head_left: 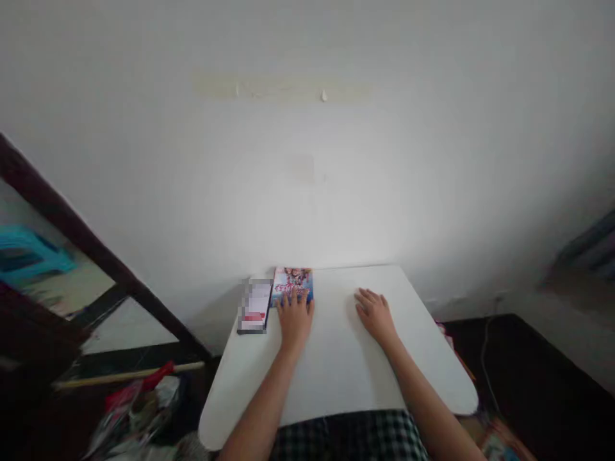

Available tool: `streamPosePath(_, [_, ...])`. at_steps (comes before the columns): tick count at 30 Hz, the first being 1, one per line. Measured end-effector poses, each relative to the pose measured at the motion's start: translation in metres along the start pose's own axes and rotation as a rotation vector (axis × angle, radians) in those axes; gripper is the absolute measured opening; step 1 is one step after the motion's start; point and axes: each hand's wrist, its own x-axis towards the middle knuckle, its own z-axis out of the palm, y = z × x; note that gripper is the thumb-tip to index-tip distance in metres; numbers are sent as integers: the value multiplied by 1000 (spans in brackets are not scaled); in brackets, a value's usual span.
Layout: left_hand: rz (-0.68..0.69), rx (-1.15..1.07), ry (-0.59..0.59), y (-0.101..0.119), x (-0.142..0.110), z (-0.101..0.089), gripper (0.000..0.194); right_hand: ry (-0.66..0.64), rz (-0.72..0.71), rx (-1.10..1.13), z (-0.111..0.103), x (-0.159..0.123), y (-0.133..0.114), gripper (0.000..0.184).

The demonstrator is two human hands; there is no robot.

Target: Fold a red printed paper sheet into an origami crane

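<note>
The left hand (295, 322) lies with fingers spread over the near part of the booklet (294, 276), at the table's (336, 365) far left; the right hand (376, 314) rests bare, fingers slightly parted. A leftward push could slide the phone (258, 303), perhaps touching the booklet, off the edge.

A white table (336, 365) bears a colourful booklet (292, 282) and, probably, a phone (256, 307).
</note>
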Motion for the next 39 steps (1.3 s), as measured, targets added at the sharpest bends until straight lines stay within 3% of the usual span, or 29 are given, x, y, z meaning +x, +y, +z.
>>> streamPosePath(14, [65, -146, 80, -5, 1, 10, 29, 9, 6, 0, -6, -4, -4, 39])
streamPosePath(23, [191, -420, 135, -8, 4, 12, 25, -2, 11, -14, -9, -3, -6, 39])
streamPosePath(34, [365, -613, -11, -1, -12, 14, 19, 6, 18, -1, -10, -4, -6, 38])
streamPosePath(39, [228, -508, 85, -1, -9, 5, 30, 5, 13, 8, -10, -3, -5, 38])
